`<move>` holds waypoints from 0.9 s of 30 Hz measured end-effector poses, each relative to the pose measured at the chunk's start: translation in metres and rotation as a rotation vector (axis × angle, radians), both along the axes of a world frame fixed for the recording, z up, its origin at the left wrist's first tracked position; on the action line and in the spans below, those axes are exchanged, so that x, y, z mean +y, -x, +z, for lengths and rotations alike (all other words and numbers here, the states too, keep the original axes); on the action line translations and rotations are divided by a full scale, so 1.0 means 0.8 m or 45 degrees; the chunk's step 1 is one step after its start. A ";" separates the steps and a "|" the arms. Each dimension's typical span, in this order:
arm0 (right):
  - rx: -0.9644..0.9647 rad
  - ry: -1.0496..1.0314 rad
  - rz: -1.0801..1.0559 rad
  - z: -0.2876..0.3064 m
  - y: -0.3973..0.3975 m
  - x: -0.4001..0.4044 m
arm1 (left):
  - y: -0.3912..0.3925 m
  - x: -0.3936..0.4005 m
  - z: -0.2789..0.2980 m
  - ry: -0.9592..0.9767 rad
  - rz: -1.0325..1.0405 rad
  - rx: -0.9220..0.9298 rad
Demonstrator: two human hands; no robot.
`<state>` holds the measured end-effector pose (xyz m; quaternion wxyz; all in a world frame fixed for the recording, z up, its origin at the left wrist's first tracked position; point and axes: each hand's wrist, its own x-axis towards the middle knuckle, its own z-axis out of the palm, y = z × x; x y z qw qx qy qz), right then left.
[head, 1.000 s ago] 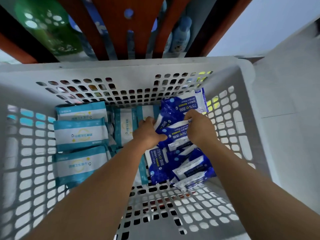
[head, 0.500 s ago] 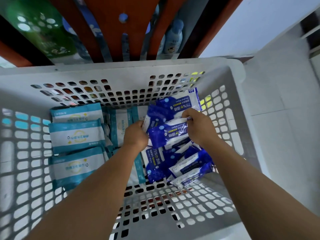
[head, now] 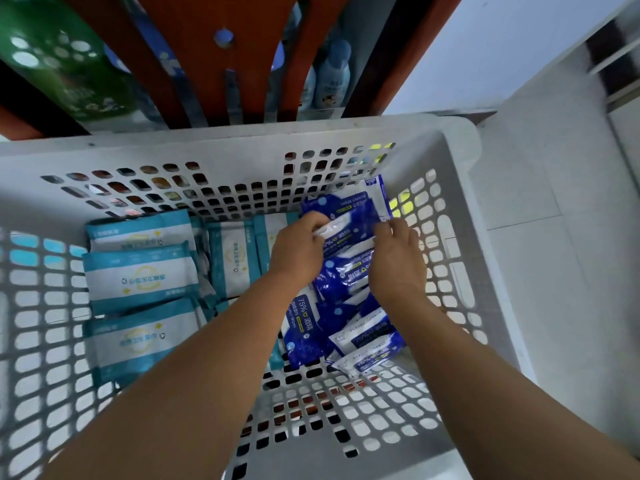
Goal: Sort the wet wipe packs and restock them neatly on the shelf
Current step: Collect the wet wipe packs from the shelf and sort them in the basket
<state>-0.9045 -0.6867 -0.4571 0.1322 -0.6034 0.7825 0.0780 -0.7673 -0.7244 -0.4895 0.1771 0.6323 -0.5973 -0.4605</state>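
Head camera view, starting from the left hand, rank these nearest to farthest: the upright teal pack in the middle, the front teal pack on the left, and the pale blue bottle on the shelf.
1. Upright teal pack, just left of the left hand.
2. Front teal pack, at the basket's left.
3. Pale blue bottle, beyond the basket's far rim.

A pale grey plastic basket with a grid of rounded holes (head: 221,140) fills most of the frame. At its left lie rectangular wipe packs in teal and white (head: 140,278), each with a white middle band bearing a faint yellow ring and dark lettering. Right of centre sits a heap of deep blue glossy wipe packs with white panels (head: 346,282), printed with white "75%" lettering and small yellow labels. Through the basket's holes at upper right shows a patch of bright yellow-green. Along the top of the frame stand orange-red shelf uprights (head: 249,53), a green bottle dotted with white spots (head: 52,57) at upper left, and a light blue bottle (head: 334,74) near the top centre.
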 end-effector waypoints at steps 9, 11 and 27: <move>0.121 -0.159 0.275 -0.020 -0.003 -0.001 | 0.013 0.005 -0.006 -0.200 0.026 0.046; 0.145 -0.160 0.243 -0.021 -0.005 -0.005 | 0.003 0.022 -0.011 -0.344 0.117 -0.079; 0.035 -0.321 0.460 -0.023 -0.008 -0.009 | 0.015 0.054 -0.014 -0.240 -0.073 -0.210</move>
